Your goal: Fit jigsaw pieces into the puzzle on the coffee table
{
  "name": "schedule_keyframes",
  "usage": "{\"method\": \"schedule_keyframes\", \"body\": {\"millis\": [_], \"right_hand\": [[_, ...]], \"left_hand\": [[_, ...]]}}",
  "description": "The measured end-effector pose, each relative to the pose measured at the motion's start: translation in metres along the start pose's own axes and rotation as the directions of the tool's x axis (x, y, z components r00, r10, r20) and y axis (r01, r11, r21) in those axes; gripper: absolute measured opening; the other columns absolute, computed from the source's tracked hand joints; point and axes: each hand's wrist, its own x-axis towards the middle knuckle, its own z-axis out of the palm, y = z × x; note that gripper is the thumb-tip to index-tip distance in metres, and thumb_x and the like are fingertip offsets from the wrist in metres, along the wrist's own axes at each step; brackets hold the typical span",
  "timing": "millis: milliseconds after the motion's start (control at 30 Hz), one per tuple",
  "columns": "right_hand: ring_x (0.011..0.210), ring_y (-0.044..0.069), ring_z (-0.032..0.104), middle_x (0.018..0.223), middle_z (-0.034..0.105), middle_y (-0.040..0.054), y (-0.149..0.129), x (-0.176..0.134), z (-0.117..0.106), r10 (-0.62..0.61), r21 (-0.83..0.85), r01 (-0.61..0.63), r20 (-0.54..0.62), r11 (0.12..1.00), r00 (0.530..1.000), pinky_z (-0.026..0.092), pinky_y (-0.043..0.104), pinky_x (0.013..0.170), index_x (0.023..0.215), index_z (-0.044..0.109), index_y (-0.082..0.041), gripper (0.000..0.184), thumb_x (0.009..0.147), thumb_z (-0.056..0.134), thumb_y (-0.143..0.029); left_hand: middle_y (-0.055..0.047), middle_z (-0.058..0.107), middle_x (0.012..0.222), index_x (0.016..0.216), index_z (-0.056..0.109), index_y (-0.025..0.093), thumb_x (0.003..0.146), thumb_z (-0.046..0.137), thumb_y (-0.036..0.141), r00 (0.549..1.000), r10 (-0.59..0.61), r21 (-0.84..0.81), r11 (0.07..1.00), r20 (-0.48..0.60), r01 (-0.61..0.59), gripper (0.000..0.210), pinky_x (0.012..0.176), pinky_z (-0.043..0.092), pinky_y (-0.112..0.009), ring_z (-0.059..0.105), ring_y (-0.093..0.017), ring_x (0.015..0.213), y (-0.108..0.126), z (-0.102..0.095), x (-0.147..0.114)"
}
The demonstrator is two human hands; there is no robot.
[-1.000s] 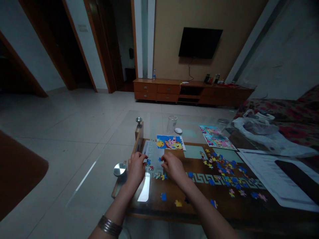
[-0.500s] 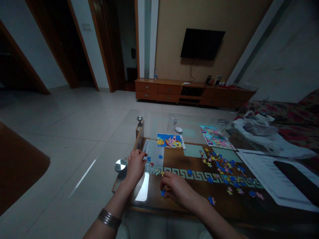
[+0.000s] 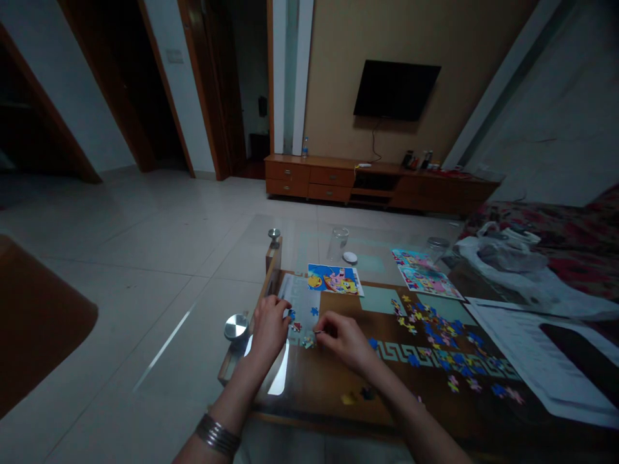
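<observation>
My right hand [image 3: 345,338] is closed in a pinch on a small puzzle piece [image 3: 317,331], mostly hidden by the fingertips. It is just above the glass table, beside a few joined pale puzzle pieces [image 3: 307,342]. To the left, my left hand [image 3: 271,322] rests with its fingers curled inward, and anything in them is hidden. Its fingertips are right by a blue puzzle piece [image 3: 291,314] and a red-and-white puzzle piece [image 3: 296,327]. Another blue piece [image 3: 314,311] lies between the two hands.
Many loose puzzle pieces [image 3: 445,335] are spread on the right. Behind the hands lies a cartoon picture card [image 3: 336,280], with a second picture sheet [image 3: 428,276] farther right. A glass jar [image 3: 338,243], white lid [image 3: 349,257], papers [image 3: 527,348] and plastic bag [image 3: 512,261] are also around.
My right hand has moved away from the table's front edge toward the joined pieces, its fingers now pinched. Yellow and dark blue pieces now show near that edge. My left hand has barely shifted.
</observation>
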Motion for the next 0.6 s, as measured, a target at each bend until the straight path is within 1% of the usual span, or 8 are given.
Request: {"method": "schedule_keyframes", "body": {"millis": [67, 133, 200, 267, 367, 433, 533, 600], "right_hand": [[0.066, 0.013, 0.057, 0.071, 0.063, -0.0002, 0.001, 0.015, -0.001, 0.028, 0.024, -0.027, -0.04, 0.999, 0.999, 0.041, 0.023, 0.062, 0.076, 0.063, -0.016, 0.008, 0.073, 0.06, -0.008], [0.068, 0.014, 0.059, 0.072, 0.064, 0.0006, 0.003, 0.027, 0.0, 0.051, 0.038, -0.05, -0.025, 0.998, 0.998, 0.044, 0.024, 0.065, 0.08, 0.064, -0.016, 0.009, 0.075, 0.059, -0.009], [0.074, 0.016, 0.061, 0.08, 0.068, 0.0028, 0.006, 0.035, 0.002, 0.043, 0.036, -0.043, 0.002, 0.998, 0.999, 0.046, 0.027, 0.071, 0.086, 0.066, -0.016, 0.014, 0.078, 0.056, -0.009], [0.079, 0.017, 0.062, 0.086, 0.069, 0.0047, 0.009, 0.04, 0.005, 0.024, 0.001, -0.024, -0.006, 1.0, 1.0, 0.046, 0.029, 0.076, 0.094, 0.066, -0.016, 0.02, 0.08, 0.053, -0.009], [0.073, 0.017, 0.06, 0.079, 0.066, 0.0034, 0.013, 0.045, 0.008, 0.039, -0.073, -0.043, -0.057, 0.996, 0.998, 0.045, 0.027, 0.071, 0.102, 0.063, -0.015, 0.025, 0.079, 0.054, -0.009], [0.07, 0.016, 0.059, 0.075, 0.065, 0.0019, 0.016, 0.047, 0.008, 0.038, -0.106, -0.045, -0.067, 0.993, 0.997, 0.044, 0.026, 0.068, 0.097, 0.063, -0.016, 0.022, 0.078, 0.055, -0.008], [0.078, 0.016, 0.06, 0.082, 0.067, 0.0037, 0.019, 0.051, 0.01, -0.03, -0.151, 0.022, -0.051, 0.988, 0.998, 0.044, 0.027, 0.074, 0.086, 0.066, -0.017, 0.015, 0.079, 0.056, -0.008], [0.081, 0.017, 0.061, 0.086, 0.068, 0.0046, 0.019, 0.053, 0.011, -0.047, -0.167, 0.039, -0.048, 0.985, 0.998, 0.044, 0.028, 0.076, 0.085, 0.067, -0.017, 0.015, 0.079, 0.057, -0.009]], "left_hand": [[-0.005, 0.057, 0.107, 0.1, 0.065, 0.022, 0.081, 0.059, 0.013, 1.0, 0.014, 0.002, 1.0, 0.003, -0.014, 0.022, 0.093, 0.037, -0.035, 0.048, -0.023, 0.109, 0.0, 0.002, 0.001], [-0.005, 0.057, 0.107, 0.098, 0.065, 0.022, 0.081, 0.06, 0.015, 1.0, 0.027, 0.001, 1.0, -0.001, -0.027, 0.019, 0.093, 0.036, -0.036, 0.047, -0.023, 0.109, -0.001, 0.006, 0.002], [-0.004, 0.056, 0.106, 0.096, 0.066, 0.023, 0.08, 0.062, 0.015, 1.0, 0.029, -0.003, 1.0, -0.006, -0.029, 0.018, 0.093, 0.036, -0.036, 0.047, -0.023, 0.109, -0.003, 0.009, 0.004], [-0.004, 0.056, 0.106, 0.096, 0.066, 0.023, 0.079, 0.063, 0.015, 1.0, 0.023, -0.011, 1.0, -0.005, -0.023, 0.019, 0.093, 0.036, -0.036, 0.047, -0.023, 0.108, -0.004, 0.011, 0.006], [-0.004, 0.056, 0.106, 0.097, 0.065, 0.023, 0.079, 0.062, 0.014, 1.0, 0.01, -0.025, 1.0, 0.007, -0.01, 0.02, 0.092, 0.035, -0.036, 0.047, -0.023, 0.109, -0.006, 0.012, 0.007], [-0.004, 0.056, 0.106, 0.096, 0.065, 0.023, 0.079, 0.062, 0.014, 1.0, 0.004, -0.029, 1.0, 0.012, -0.004, 0.02, 0.092, 0.035, -0.036, 0.046, -0.023, 0.11, -0.005, 0.011, 0.007], [-0.004, 0.056, 0.106, 0.095, 0.065, 0.024, 0.079, 0.062, 0.014, 1.0, 0.007, -0.028, 1.0, 0.016, -0.007, 0.019, 0.092, 0.036, -0.036, 0.046, -0.023, 0.109, -0.003, 0.009, 0.007], [-0.004, 0.056, 0.106, 0.095, 0.065, 0.024, 0.079, 0.062, 0.015, 1.0, 0.007, -0.028, 1.0, 0.015, -0.007, 0.018, 0.092, 0.036, -0.036, 0.046, -0.023, 0.109, -0.002, 0.008, 0.006]]}}
